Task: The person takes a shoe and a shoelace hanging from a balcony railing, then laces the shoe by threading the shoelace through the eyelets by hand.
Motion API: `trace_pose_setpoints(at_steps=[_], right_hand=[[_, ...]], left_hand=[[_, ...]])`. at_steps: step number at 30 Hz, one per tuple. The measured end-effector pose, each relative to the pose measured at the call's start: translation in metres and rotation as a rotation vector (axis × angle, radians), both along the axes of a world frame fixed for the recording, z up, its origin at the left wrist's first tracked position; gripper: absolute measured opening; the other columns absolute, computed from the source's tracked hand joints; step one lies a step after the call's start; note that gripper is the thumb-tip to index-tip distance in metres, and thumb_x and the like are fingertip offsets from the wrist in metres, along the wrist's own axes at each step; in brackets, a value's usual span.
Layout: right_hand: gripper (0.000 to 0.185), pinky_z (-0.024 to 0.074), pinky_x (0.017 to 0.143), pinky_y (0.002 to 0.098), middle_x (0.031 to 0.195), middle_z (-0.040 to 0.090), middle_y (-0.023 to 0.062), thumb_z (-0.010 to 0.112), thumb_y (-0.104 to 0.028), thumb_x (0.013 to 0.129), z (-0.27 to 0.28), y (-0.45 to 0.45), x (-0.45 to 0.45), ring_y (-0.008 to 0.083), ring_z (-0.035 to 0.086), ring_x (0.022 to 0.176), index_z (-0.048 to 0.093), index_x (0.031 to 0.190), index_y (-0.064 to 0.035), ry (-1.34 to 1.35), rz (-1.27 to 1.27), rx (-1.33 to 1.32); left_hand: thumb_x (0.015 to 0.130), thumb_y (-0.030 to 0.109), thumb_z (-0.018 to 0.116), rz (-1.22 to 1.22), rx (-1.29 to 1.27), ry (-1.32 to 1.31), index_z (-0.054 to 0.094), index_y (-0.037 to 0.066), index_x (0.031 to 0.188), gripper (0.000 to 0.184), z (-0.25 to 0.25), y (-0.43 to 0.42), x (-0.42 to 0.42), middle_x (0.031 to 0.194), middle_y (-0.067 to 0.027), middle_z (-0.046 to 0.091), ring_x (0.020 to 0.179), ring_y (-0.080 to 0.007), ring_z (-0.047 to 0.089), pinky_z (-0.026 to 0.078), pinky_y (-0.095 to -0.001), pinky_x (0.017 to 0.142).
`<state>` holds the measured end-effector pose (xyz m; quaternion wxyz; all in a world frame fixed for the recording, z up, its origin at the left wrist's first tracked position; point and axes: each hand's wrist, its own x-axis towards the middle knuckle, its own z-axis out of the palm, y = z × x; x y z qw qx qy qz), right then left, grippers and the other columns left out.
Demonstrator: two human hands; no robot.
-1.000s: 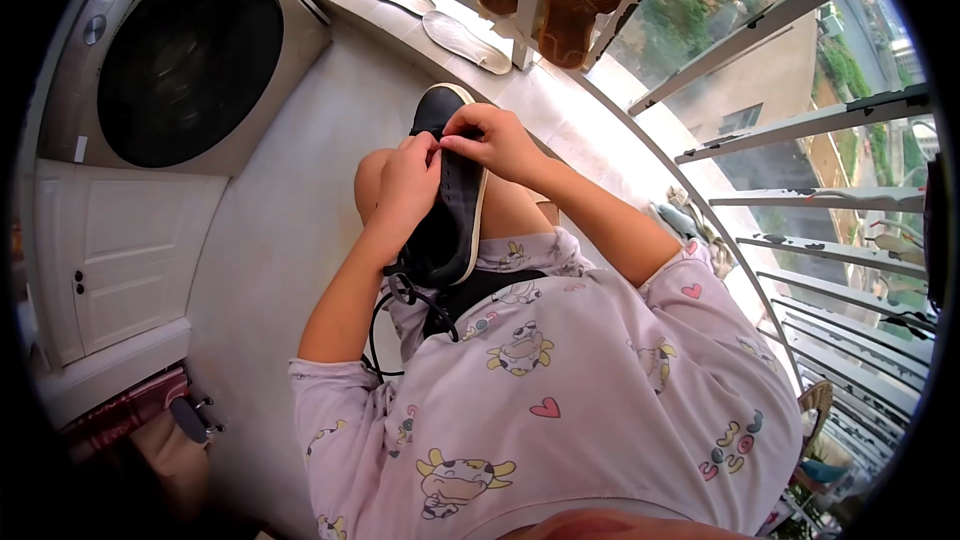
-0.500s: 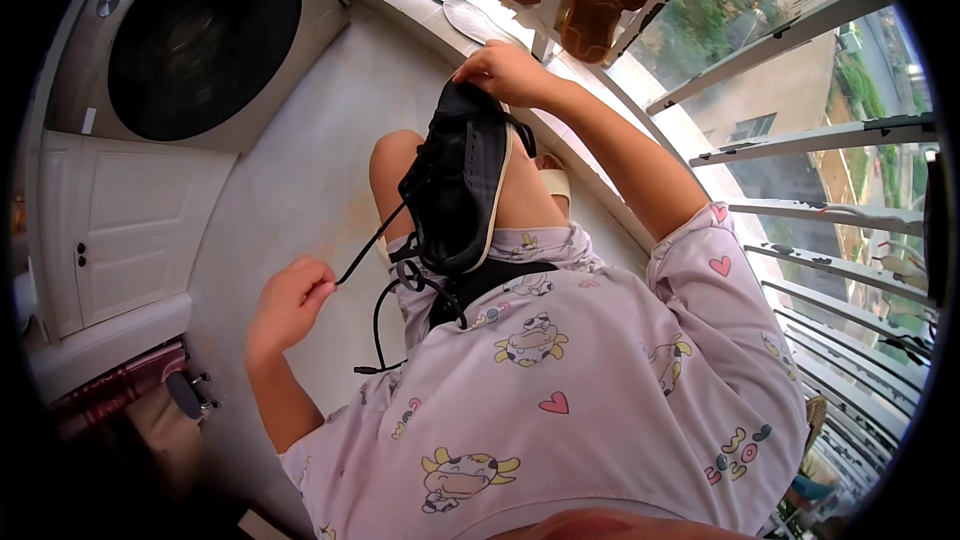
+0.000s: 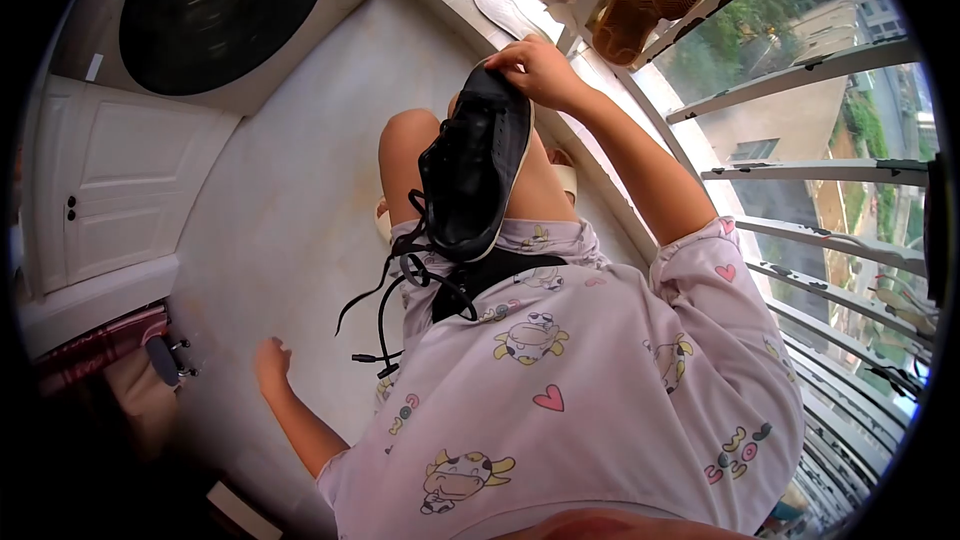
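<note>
A black lace-up shoe (image 3: 478, 165) rests on the person's lap and thigh, its toe pointing away and its opening facing up. My right hand (image 3: 535, 72) pinches the toe between thumb and fingers. Black shoelaces (image 3: 378, 290) hang loose from the shoe's left side, one looping over the shorts with dark tips dangling. My left hand (image 3: 272, 362) is off to the left above the floor, apart from the laces, fingers loosely bent and holding nothing. A black cloth or strap (image 3: 500, 278) lies under the heel.
Two pale insoles (image 3: 505, 10) lie on the ledge at the top. Beside the white railing (image 3: 800, 78), brown-soled shoes (image 3: 652, 2) stand propped up. A washing machine (image 3: 345, 0) and a white cabinet (image 3: 130, 175) are on the left.
My left hand has let go of the shoelace and moved down and left; the lace now hangs free. The right hand keeps hold of the shoe's toe.
</note>
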<state>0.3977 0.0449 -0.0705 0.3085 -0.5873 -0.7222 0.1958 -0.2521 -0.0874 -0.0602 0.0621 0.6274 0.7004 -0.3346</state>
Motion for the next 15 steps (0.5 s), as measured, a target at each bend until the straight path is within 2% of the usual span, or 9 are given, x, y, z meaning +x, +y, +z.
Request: trace_pose_setpoints(at_steps=[1,3,5,6,7,8,9,13,15], right_hand=[[0.025,0.0439,0.087,0.0337,0.097,0.068,0.0022,0.056,-0.010,0.077,0.000,-0.001,0.000,0.0251,0.052,0.095,0.072,0.095,-0.0140,0.009,-0.001,-0.009],[0.026,0.0432,0.088,0.0338,0.099,0.068,0.0024,0.055,-0.009,0.076,0.001,-0.002,-0.001,0.0259,0.052,0.095,0.072,0.096,-0.0134,0.030,0.006,-0.023],[0.027,0.0433,0.088,0.0335,0.100,0.068,0.0025,0.055,-0.009,0.076,0.000,-0.002,-0.003,0.0262,0.053,0.095,0.071,0.096,-0.0134,0.019,-0.010,-0.031],[0.027,0.0433,0.087,0.0334,0.101,0.068,0.0026,0.055,-0.009,0.076,-0.001,-0.004,-0.003,0.0264,0.053,0.094,0.071,0.096,-0.0133,0.015,-0.023,-0.035],[0.027,0.0433,0.087,0.0333,0.100,0.068,0.0027,0.055,-0.008,0.076,0.000,-0.005,-0.004,0.0262,0.053,0.094,0.071,0.096,-0.0132,0.007,-0.030,-0.022],[0.027,0.0433,0.087,0.0332,0.100,0.068,0.0028,0.055,-0.008,0.076,0.002,-0.008,-0.006,0.0261,0.053,0.094,0.071,0.096,-0.0130,-0.002,-0.042,-0.011],[0.027,0.0433,0.087,0.0332,0.100,0.068,0.0029,0.055,-0.008,0.075,0.003,-0.011,-0.006,0.0259,0.054,0.094,0.071,0.097,-0.0128,-0.013,-0.057,0.000],[0.027,0.0431,0.088,0.0330,0.100,0.068,0.0030,0.056,-0.008,0.075,-0.001,-0.020,0.001,0.0245,0.054,0.095,0.071,0.097,-0.0126,-0.007,-0.078,0.085],[0.027,0.0429,0.088,0.0324,0.100,0.068,0.0027,0.056,-0.008,0.075,-0.002,-0.023,0.004,0.0240,0.054,0.095,0.071,0.097,-0.0128,-0.007,-0.106,0.117]], left_hand=[[0.082,0.016,0.065,-0.116,0.224,-0.190,0.062,0.007,0.105,0.025,0.007,0.019,0.033,0.103,-0.0138,0.062,0.087,-0.0305,0.061,0.048,-0.0400,0.074],[0.090,0.018,0.057,-0.082,0.446,-0.711,0.060,0.005,0.101,0.018,0.064,0.062,0.172,0.094,-0.0119,0.059,0.075,-0.0276,0.058,0.047,-0.0370,0.068],[0.089,0.016,0.058,-0.164,0.469,-0.987,0.061,0.004,0.090,0.012,0.094,0.080,0.273,0.087,-0.0089,0.057,0.068,-0.0221,0.057,0.046,-0.0324,0.062],[0.086,0.014,0.061,-0.363,0.499,-1.111,0.061,0.006,0.086,0.008,0.093,0.083,0.311,0.082,-0.0082,0.056,0.065,-0.0229,0.056,0.045,-0.0337,0.060],[0.085,0.013,0.063,-0.623,0.490,-1.154,0.061,0.004,0.086,0.009,0.085,0.090,0.340,0.081,-0.0069,0.057,0.063,-0.0204,0.055,0.045,-0.0327,0.058],[0.082,0.017,0.067,-0.821,0.497,-1.113,0.060,0.006,0.081,0.012,0.086,0.093,0.371,0.079,-0.0076,0.057,0.067,-0.0235,0.057,0.046,-0.0360,0.060],[0.078,0.019,0.069,-0.867,0.483,-1.021,0.059,0.006,0.076,0.016,0.077,0.097,0.395,0.076,-0.0075,0.055,0.073,-0.0248,0.058,0.046,-0.0387,0.064],[0.071,0.018,0.072,-1.093,0.406,-0.718,0.059,0.005,0.073,0.019,0.038,0.119,0.426,0.079,-0.0076,0.055,0.080,-0.0266,0.057,0.045,-0.0397,0.070],[0.071,0.018,0.072,-1.089,0.404,-0.793,0.059,0.005,0.072,0.018,0.049,0.113,0.424,0.079,-0.0079,0.056,0.080,-0.0265,0.057,0.045,-0.0391,0.070]])
